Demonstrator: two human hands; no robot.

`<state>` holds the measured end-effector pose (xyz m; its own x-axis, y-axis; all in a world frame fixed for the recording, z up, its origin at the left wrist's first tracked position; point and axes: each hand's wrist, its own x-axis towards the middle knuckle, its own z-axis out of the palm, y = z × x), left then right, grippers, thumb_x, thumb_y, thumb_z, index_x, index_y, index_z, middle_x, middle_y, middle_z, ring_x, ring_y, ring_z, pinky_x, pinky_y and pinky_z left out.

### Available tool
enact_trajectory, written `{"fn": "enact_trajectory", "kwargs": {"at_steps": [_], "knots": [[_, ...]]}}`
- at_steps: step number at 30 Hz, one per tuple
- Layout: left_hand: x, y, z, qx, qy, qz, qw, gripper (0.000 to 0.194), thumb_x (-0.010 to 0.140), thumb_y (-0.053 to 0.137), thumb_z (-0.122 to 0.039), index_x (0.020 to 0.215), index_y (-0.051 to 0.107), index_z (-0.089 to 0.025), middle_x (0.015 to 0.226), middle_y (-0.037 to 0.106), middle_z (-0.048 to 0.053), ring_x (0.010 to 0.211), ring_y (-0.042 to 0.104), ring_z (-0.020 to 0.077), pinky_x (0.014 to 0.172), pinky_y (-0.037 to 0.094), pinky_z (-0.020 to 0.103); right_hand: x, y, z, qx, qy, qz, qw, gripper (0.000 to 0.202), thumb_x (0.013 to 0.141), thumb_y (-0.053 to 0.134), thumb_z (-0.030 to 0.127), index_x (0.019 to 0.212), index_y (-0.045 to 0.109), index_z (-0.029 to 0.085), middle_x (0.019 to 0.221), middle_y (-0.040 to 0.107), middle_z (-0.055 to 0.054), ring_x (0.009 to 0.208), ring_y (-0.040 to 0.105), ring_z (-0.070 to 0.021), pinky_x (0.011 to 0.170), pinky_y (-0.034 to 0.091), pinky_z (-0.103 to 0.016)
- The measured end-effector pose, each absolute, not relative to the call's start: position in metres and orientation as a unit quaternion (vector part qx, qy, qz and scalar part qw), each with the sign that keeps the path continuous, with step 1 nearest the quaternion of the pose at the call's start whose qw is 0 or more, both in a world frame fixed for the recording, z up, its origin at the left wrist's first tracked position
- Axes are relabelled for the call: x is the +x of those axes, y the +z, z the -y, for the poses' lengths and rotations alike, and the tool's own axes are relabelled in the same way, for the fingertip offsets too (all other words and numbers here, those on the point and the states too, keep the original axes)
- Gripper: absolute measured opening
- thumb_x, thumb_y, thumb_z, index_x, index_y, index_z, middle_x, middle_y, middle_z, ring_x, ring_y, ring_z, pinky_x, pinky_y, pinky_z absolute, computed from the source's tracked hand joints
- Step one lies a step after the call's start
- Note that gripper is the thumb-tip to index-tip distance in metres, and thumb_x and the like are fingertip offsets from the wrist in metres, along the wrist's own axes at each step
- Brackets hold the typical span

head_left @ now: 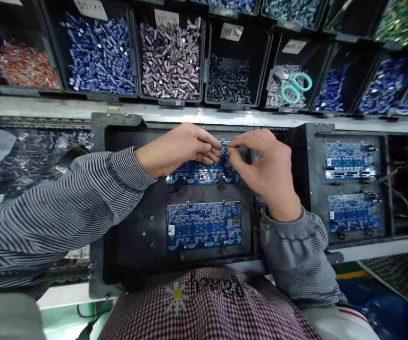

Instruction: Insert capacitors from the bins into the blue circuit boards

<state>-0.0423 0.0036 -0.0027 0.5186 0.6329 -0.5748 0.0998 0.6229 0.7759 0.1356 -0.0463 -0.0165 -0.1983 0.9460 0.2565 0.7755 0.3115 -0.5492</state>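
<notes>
Two blue circuit boards lie in a black tray (129, 236), one behind the other. Over the rear board (204, 175) are both hands. My left hand (189, 147) reaches in from the left, its fingers held close together near the board's upper right part; what they hold, if anything, is hidden. My right hand (263, 163) pinches thumb and index finger together at the board's top right edge, on something too small to make out. The front board (204, 225) lies flat and uncovered, nearer the body.
Black bins of small parts line the back, such as blue ones (99, 56) and mauve ones (170, 61). Turquoise-handled scissors (295, 88) rest in one bin. A second tray (319, 212) with two boards stands right. Bagged parts (41, 156) lie left.
</notes>
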Motion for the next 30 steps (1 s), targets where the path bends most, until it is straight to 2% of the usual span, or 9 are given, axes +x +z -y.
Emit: {"fn": "enact_trajectory", "kwargs": {"at_steps": [4, 7, 13, 18, 22, 25, 30], "knots": [[-0.045, -0.007, -0.008, 0.432, 0.166, -0.467, 0.754, 0.005, 0.083, 0.062, -0.007, 0.085, 0.067, -0.008, 0.068, 0.064, 0.006, 0.058, 0.059, 0.0106, 0.059, 0.048, 0.024, 0.138, -0.025, 0.036, -0.559, 0.156, 0.777, 0.243, 0.014, 0.082, 0.054, 0.014, 0.082, 0.064, 0.024, 0.082, 0.065, -0.004, 0.086, 0.057, -0.0214, 0.079, 0.048, -0.038], [-0.046, -0.008, -0.009, 0.477, 0.16, -0.475, 0.722, 0.009, 0.081, 0.065, -0.01, 0.074, 0.069, -0.008, 0.065, 0.062, 0.006, 0.055, 0.055, 0.0094, 0.056, 0.044, 0.024, 0.138, -0.026, 0.036, -0.552, 0.158, 0.784, 0.237, 0.015, 0.083, 0.053, 0.014, 0.084, 0.064, 0.024, 0.084, 0.064, -0.004, 0.086, 0.056, -0.0212, 0.079, 0.048, -0.038], [-0.043, -0.01, -0.008, 0.466, 0.159, -0.476, 0.729, 0.009, 0.081, 0.062, -0.007, 0.076, 0.069, -0.008, 0.067, 0.064, 0.006, 0.058, 0.058, 0.0102, 0.057, 0.046, 0.022, 0.141, -0.026, 0.037, -0.533, 0.162, 0.794, 0.243, 0.021, 0.088, 0.048, 0.018, 0.089, 0.067, 0.025, 0.087, 0.064, -0.004, 0.09, 0.055, -0.0216, 0.081, 0.047, -0.041], [-0.042, -0.01, -0.006, 0.412, 0.14, -0.455, 0.777, 0.015, 0.085, 0.057, -0.005, 0.075, 0.068, -0.007, 0.07, 0.066, 0.008, 0.062, 0.062, 0.0103, 0.059, 0.047, 0.02, 0.138, -0.018, 0.045, -0.514, 0.193, 0.785, 0.287, 0.018, 0.088, 0.053, 0.022, 0.095, 0.069, 0.028, 0.091, 0.067, -0.002, 0.091, 0.058, -0.0194, 0.082, 0.047, -0.039], [-0.042, -0.006, -0.004, 0.388, 0.149, -0.447, 0.792, 0.015, 0.085, 0.054, -0.002, 0.087, 0.069, -0.005, 0.08, 0.069, 0.01, 0.072, 0.066, 0.0126, 0.068, 0.051, 0.023, 0.141, -0.016, 0.047, -0.535, 0.173, 0.771, 0.3, 0.014, 0.086, 0.055, 0.022, 0.087, 0.068, 0.026, 0.086, 0.067, -0.003, 0.088, 0.059, -0.0201, 0.082, 0.048, -0.04], [-0.044, -0.008, -0.004, 0.42, 0.16, -0.452, 0.77, 0.014, 0.081, 0.063, -0.005, 0.093, 0.069, -0.006, 0.082, 0.069, 0.01, 0.079, 0.067, 0.0164, 0.073, 0.052, 0.027, 0.145, -0.023, 0.042, -0.57, 0.138, 0.763, 0.273, 0.012, 0.086, 0.055, 0.023, 0.078, 0.064, 0.025, 0.08, 0.064, -0.004, 0.084, 0.057, -0.0217, 0.079, 0.048, -0.041], [-0.047, -0.013, -0.005, 0.502, 0.15, -0.458, 0.718, 0.01, 0.075, 0.074, -0.018, 0.077, 0.071, -0.009, 0.068, 0.064, 0.008, 0.062, 0.061, 0.0141, 0.061, 0.049, 0.028, 0.146, -0.03, 0.037, -0.567, 0.12, 0.779, 0.238, 0.014, 0.086, 0.054, 0.022, 0.075, 0.061, 0.026, 0.078, 0.062, -0.004, 0.084, 0.054, -0.0227, 0.078, 0.047, -0.042]]}}
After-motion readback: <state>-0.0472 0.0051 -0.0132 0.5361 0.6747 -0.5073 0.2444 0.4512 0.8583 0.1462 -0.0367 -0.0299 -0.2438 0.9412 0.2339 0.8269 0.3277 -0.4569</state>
